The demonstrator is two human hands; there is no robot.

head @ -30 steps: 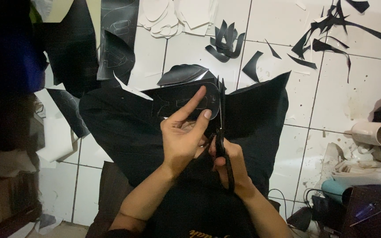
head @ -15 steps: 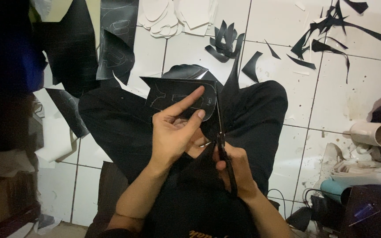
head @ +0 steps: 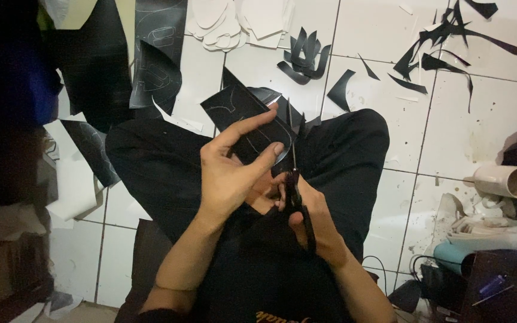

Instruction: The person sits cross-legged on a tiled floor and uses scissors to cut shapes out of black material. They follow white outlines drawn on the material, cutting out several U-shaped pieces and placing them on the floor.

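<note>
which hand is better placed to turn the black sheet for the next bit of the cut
Left. The left hand already pinches the black sheet in its fingers; the right hand is occupied gripping the scissors.

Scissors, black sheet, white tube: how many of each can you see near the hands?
Scissors, in the right hand: 1
Black sheet piece with drawn outlines, held by the left hand: 1
White tube lying on the tiled floor: 1
Total: 3
</note>
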